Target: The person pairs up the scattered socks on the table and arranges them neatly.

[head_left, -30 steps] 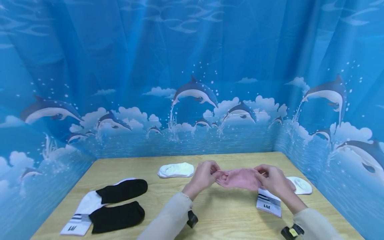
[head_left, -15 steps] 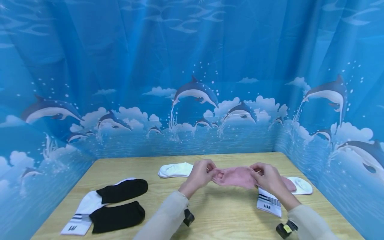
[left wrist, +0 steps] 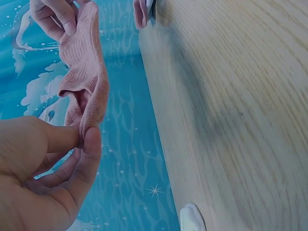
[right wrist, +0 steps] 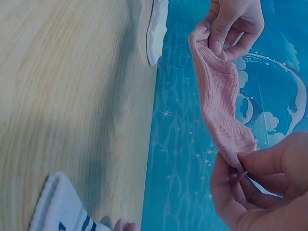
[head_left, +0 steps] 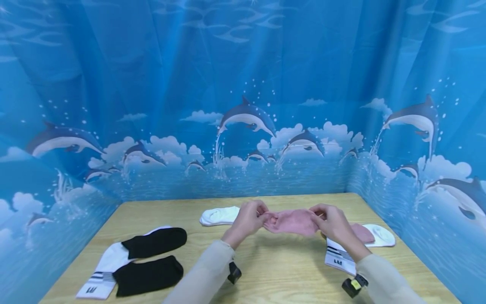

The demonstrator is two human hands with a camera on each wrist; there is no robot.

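A pink ribbed sock (head_left: 291, 222) is stretched sideways between both hands, raised over the table. My left hand (head_left: 246, 219) pinches its left end between thumb and fingers, close by the sock's opening, which shows in the left wrist view as a folded gap (left wrist: 79, 94). Thumb and fingers of my right hand (head_left: 333, 221) pinch the other end, seen near the bottom of the right wrist view. Behind the right forearm lie a second pink sock (head_left: 363, 233), a white sock (head_left: 383, 235) and a white striped sock (head_left: 340, 257), partly hidden.
On the left of the wooden table (head_left: 281, 270) two black socks (head_left: 149, 276) lie over a white striped sock (head_left: 99, 278). A white ankle sock (head_left: 218, 215) rests at the back, partly covered by the left hand. A blue dolphin curtain (head_left: 243, 126) surrounds the table.
Both hands have drifted left together, carrying the stretched pink sock with them. More of the second pink sock shows at the right, and the left hand now covers more of the white ankle sock.
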